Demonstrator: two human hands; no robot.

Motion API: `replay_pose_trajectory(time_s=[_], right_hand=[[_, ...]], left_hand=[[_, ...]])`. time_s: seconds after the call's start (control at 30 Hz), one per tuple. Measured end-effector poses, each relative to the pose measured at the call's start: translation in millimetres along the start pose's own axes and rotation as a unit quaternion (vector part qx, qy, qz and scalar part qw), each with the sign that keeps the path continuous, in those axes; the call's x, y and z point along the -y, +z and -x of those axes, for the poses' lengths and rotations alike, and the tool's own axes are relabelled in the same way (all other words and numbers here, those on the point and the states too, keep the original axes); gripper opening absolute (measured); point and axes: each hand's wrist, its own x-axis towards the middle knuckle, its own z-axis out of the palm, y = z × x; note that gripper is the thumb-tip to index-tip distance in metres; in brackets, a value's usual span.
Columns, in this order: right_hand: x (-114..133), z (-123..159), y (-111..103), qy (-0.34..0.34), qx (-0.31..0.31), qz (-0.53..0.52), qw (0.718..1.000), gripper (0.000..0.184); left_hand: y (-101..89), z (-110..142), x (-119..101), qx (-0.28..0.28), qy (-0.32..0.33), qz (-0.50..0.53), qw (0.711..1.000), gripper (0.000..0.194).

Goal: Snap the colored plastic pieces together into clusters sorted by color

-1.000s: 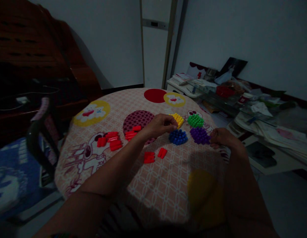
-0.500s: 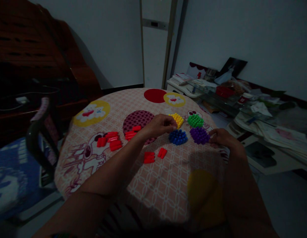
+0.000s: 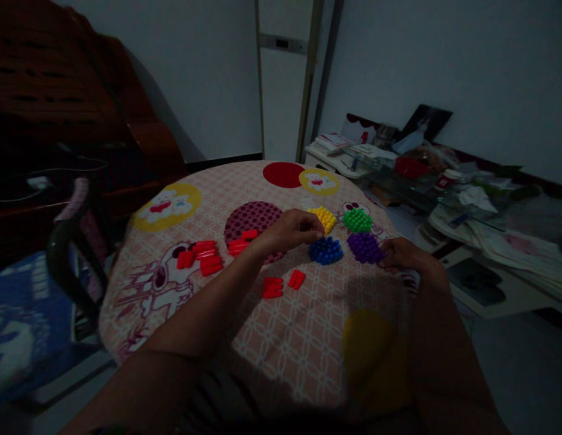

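Four clusters of upright pegs stand on the round table: yellow (image 3: 324,217), green (image 3: 357,220), blue (image 3: 325,250) and purple (image 3: 365,247). My left hand (image 3: 287,231) hovers with its fingers curled at the left side of the yellow cluster, just above the blue one; what the fingertips pinch is hidden. My right hand (image 3: 401,254) rests curled against the right edge of the purple cluster. Loose red pegs (image 3: 203,256) lie to the left, with more red pegs (image 3: 281,284) in front of the blue cluster.
The table wears a pink patterned cartoon cloth (image 3: 181,211). A dark chair (image 3: 77,241) stands at the left. A low cluttered table (image 3: 399,169) with papers and a red container lies at the right, beside a white door frame (image 3: 285,72).
My right hand has shifted slightly left, closer against the purple cluster. The left hand has barely moved.
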Motion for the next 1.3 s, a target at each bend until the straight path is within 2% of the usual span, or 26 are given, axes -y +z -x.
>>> replay_pose_trajectory(time_s=[0.27, 0.43, 0.53, 0.73, 0.97, 1.07, 1.13, 1.3], right_hand=[[3, -3, 7, 0.038, 0.001, 0.083, 0.996, 0.026], [3, -3, 8, 0.007, -0.026, 0.068, 0.997, 0.03], [2, -3, 9, 0.01, -0.023, 0.083, 0.996, 0.031], [8, 1, 10, -0.012, -0.003, 0.11, 0.994, 0.017], [15, 11, 16, -0.041, -0.035, 0.136, 0.989, 0.012], [14, 11, 18, -0.058, -0.055, 0.148, 0.986, 0.012], [10, 10, 18, -0.061, -0.068, 0.172, 0.981, 0.015], [-9, 12, 17, -0.063, -0.137, 0.217, 0.964, 0.02]], left_hand=[[0.3, 0, 2, 0.014, -0.002, -0.017, 1.0, 0.013], [-0.4, 1, 1, 0.017, -0.006, -0.023, 1.0, 0.016], [-1.6, 1, 1, 0.018, -0.004, -0.029, 0.999, 0.017], [-8.7, 4, -4, 0.015, -0.006, -0.044, 0.999, 0.019], [-22.5, 12, -11, -0.029, -0.005, -0.071, 0.997, 0.024], [-28.7, 19, -16, -0.07, -0.009, -0.129, 0.989, 0.023], [-38.2, 28, -18, -0.123, -0.012, -0.174, 0.977, 0.021], [-78.1, 70, -7, -0.324, -0.055, -0.209, 0.921, 0.025]])
